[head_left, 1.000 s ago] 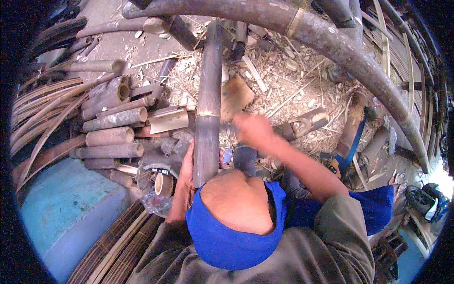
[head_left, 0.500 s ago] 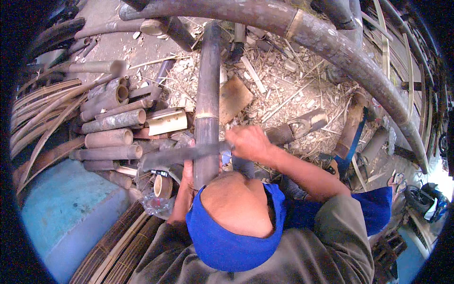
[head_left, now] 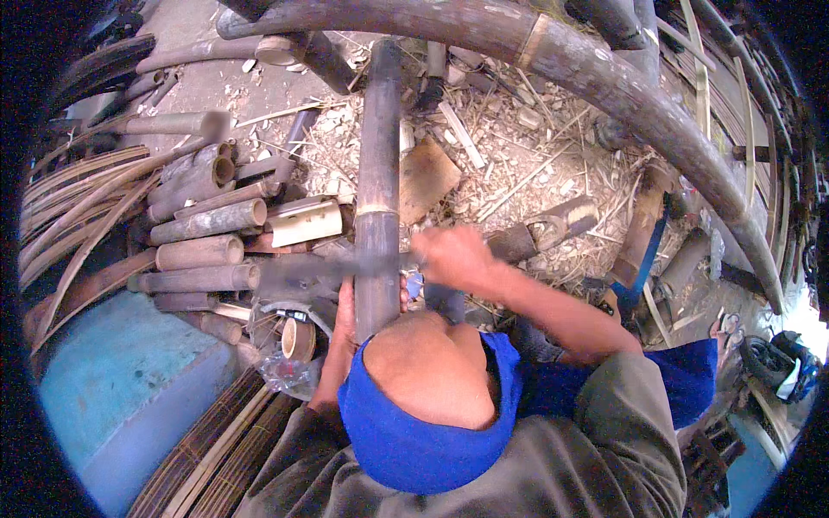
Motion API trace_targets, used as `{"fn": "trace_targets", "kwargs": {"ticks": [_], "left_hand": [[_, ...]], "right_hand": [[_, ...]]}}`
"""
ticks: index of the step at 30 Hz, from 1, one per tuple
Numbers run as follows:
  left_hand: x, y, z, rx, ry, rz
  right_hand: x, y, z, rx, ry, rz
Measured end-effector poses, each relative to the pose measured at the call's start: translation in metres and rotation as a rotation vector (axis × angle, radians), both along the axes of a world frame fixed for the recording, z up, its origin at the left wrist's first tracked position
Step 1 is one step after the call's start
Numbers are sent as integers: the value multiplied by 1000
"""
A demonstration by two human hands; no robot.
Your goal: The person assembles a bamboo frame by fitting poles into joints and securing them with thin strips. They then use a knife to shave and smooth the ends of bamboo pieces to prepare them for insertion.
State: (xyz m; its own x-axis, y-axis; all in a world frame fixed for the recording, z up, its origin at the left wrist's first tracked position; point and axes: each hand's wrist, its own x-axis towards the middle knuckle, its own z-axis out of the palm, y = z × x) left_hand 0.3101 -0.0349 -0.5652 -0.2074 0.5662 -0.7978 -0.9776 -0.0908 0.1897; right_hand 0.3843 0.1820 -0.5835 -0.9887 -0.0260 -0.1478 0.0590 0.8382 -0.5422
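Note:
A thick dark bamboo pole (head_left: 377, 155) runs away from me, with a pale node ring partway along it. My left hand (head_left: 346, 312) is wrapped round its near end from below; the thumb side shows on the left and fingertips on the right. My right hand (head_left: 459, 261) is closed in a fist on the handle of a broad, dark blade like a machete (head_left: 302, 274). The blade lies across the pole, pointing left, and is smeared by motion. Whether its edge touches the bamboo I cannot tell.
Cut bamboo sections (head_left: 207, 221) are stacked at left, above a blue block (head_left: 129, 371). A large curved bamboo pole (head_left: 596, 73) arches across the far right. Wood chips (head_left: 509, 155) litter the ground. A blue strip-like tool (head_left: 646, 259) leans on bamboo at right.
The blade's left end has swung away from me, so the blade lies more level across the pole. My right hand has shifted only slightly, and the pole stays in place.

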Motion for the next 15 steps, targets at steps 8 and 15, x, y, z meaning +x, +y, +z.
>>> {"fn": "trace_targets", "kwargs": {"ticks": [8, 15], "left_hand": [[6, 2, 9, 48, -133, 141], [1, 4, 5, 167, -63, 39]], "right_hand": [[2, 3, -4, 57, 7, 25], [-8, 14, -22, 76, -166, -73]]}}
